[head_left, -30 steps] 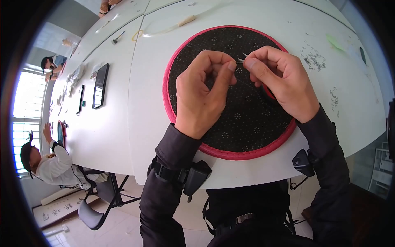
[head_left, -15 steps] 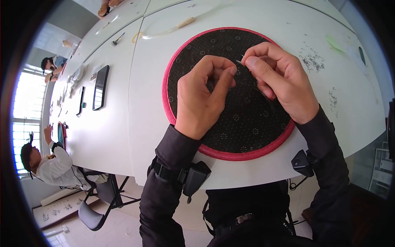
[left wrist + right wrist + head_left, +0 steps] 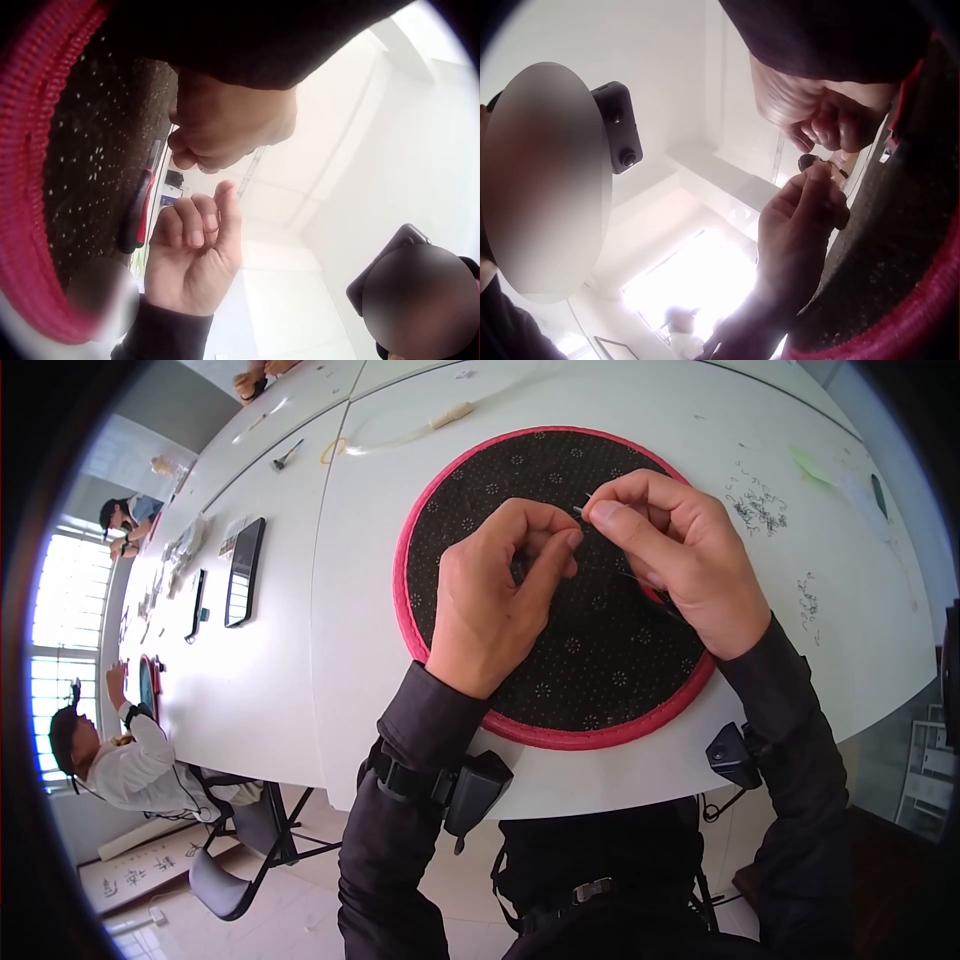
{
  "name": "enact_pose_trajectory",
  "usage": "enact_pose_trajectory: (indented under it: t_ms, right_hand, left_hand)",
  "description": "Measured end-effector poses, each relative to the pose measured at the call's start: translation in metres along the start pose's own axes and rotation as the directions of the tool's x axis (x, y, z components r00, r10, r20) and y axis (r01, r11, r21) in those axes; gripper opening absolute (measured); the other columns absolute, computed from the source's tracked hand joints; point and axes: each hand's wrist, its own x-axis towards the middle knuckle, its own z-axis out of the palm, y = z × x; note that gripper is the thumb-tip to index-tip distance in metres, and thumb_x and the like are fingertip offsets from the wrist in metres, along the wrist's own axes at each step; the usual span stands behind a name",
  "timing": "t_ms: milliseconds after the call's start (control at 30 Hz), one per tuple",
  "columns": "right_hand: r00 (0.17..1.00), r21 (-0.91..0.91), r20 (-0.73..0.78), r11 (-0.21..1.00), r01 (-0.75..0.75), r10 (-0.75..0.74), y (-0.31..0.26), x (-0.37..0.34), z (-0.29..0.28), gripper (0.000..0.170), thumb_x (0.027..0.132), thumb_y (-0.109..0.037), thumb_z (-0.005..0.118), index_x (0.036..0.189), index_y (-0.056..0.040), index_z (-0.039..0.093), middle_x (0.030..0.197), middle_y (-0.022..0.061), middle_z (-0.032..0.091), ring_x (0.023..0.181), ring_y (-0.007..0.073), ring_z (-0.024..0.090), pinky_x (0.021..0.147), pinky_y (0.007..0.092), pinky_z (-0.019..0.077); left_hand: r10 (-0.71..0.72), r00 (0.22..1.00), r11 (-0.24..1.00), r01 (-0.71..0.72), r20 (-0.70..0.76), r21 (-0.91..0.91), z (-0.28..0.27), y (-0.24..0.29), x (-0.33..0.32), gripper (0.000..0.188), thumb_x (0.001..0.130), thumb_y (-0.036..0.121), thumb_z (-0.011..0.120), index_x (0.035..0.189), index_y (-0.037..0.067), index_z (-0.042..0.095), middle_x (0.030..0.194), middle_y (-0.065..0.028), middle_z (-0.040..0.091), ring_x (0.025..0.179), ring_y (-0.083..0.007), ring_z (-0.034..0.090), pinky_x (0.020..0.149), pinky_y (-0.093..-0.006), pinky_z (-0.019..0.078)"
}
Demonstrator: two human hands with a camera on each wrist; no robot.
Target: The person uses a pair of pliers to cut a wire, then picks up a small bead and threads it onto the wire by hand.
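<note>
Black cuffs [image 3: 432, 712] are worn at both bent wrists. Above the round mat [image 3: 560, 650] on the worktop [image 3: 365, 560], a thin metal piece [image 3: 579, 511] is pinched by the right hand [image 3: 690, 560], thumb against forefinger. The left hand [image 3: 492, 600] is similarly curled beside it; whether anything is held there cannot be told.

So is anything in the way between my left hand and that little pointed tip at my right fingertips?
Nothing visible: the head view shows only a gap between the left hand and the pointed tip at the right hand, the dark mat lying below.
</note>
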Motion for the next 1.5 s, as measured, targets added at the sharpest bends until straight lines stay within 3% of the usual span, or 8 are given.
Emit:
enact_pose_trajectory:
  t_ms: [100,200,300,467,600,700,1300,1500]
  right_hand:
    - [0.999,-0.129,-0.015,0.991,0.042,-0.044,0.005,0.001,-0.001,0.016,0.095,-0.017,0.066,0.093,-0.0018,0.069,0.066,-0.0072,0.053,0.057,-0.0001,0.042,0.052,0.0194,0.0336]
    - [0.999,-0.141,-0.023,0.989,0.035,-0.039,0.004,0.000,0.001,0.015,0.094,-0.016,0.066,0.090,-0.0017,0.069,0.065,-0.0068,0.053,0.058,0.0004,0.043,0.053,0.0196,0.0351]
    - [0.997,-0.177,-0.026,0.982,0.061,-0.067,0.009,0.002,-0.001,0.014,0.093,-0.016,0.067,0.090,-0.0019,0.069,0.064,-0.0063,0.053,0.058,0.0006,0.043,0.053,0.0196,0.0360]
    - [0.995,-0.277,-0.025,0.957,0.089,-0.100,0.007,0.000,-0.001,0.016,0.093,-0.017,0.067,0.091,-0.0014,0.069,0.064,-0.0057,0.053,0.058,0.0007,0.043,0.052,0.0203,0.0355]
    - [0.993,-0.192,-0.056,0.977,0.094,-0.107,0.010,0.002,-0.001,0.020,0.095,-0.021,0.067,0.093,-0.0010,0.070,0.063,-0.0060,0.052,0.057,0.0010,0.043,0.051,0.0209,0.0348]
    - [1.000,-0.157,-0.009,0.988,-0.001,0.000,0.004,0.001,-0.002,0.024,0.095,-0.024,0.067,0.094,-0.0002,0.070,0.063,-0.0061,0.052,0.057,0.0010,0.043,0.051,0.0211,0.0346]
    - [0.987,-0.015,0.061,0.989,-0.145,0.145,0.004,0.001,-0.004,0.021,0.094,-0.021,0.068,0.092,-0.0003,0.070,0.066,-0.0062,0.057,0.059,-0.0002,0.047,0.052,0.0186,0.0358]
    - [0.981,0.031,0.062,0.982,-0.184,0.182,0.004,0.002,-0.005,0.019,0.094,-0.021,0.067,0.090,-0.0022,0.068,0.064,-0.0071,0.054,0.055,-0.0003,0.044,0.049,0.0179,0.0338]
  left_hand:
    - [0.093,0.991,0.994,-0.098,-0.095,-0.052,0.006,-0.009,0.001,0.006,0.092,0.007,0.067,0.096,0.002,0.065,0.070,-0.0024,0.066,0.065,-0.0071,0.062,0.057,-0.0231,0.0440]
    - [0.095,0.991,0.994,-0.100,-0.096,-0.046,0.005,-0.006,0.001,0.006,0.092,0.007,0.067,0.096,0.002,0.065,0.069,-0.0024,0.066,0.064,-0.0072,0.062,0.057,-0.0233,0.0443]
    - [-0.015,1.000,1.000,0.015,-0.013,0.018,0.000,0.003,0.000,0.012,0.096,0.006,0.064,0.105,-0.002,0.063,0.085,-0.0027,0.067,0.078,-0.0072,0.063,0.073,-0.0215,0.0501]
    - [0.039,0.999,0.998,-0.039,-0.010,0.056,-0.001,0.004,-0.001,0.011,0.096,0.006,0.065,0.103,-0.002,0.064,0.084,-0.0026,0.067,0.076,-0.0071,0.063,0.072,-0.0218,0.0503]
    - [0.060,0.998,0.997,-0.059,-0.028,0.045,0.000,0.003,-0.002,0.010,0.096,0.006,0.065,0.102,-0.002,0.064,0.085,-0.0031,0.067,0.077,-0.0074,0.064,0.071,-0.0222,0.0505]
    - [0.162,0.981,0.986,-0.164,-0.108,-0.009,0.004,-0.005,0.001,0.003,0.091,0.004,0.067,0.091,0.002,0.065,0.067,-0.0024,0.064,0.061,-0.0075,0.061,0.055,-0.0226,0.0428]
    - [0.176,0.980,0.984,-0.176,-0.097,0.012,0.004,-0.003,0.000,0.005,0.090,0.004,0.068,0.095,0.002,0.066,0.069,-0.0029,0.066,0.063,-0.0082,0.062,0.058,-0.0231,0.0455]
    - [0.260,0.952,0.965,-0.262,-0.160,0.008,0.004,-0.006,0.005,0.014,0.085,0.003,0.069,0.098,0.001,0.067,0.086,-0.0075,0.070,0.077,-0.0159,0.065,0.068,-0.0278,0.0501]
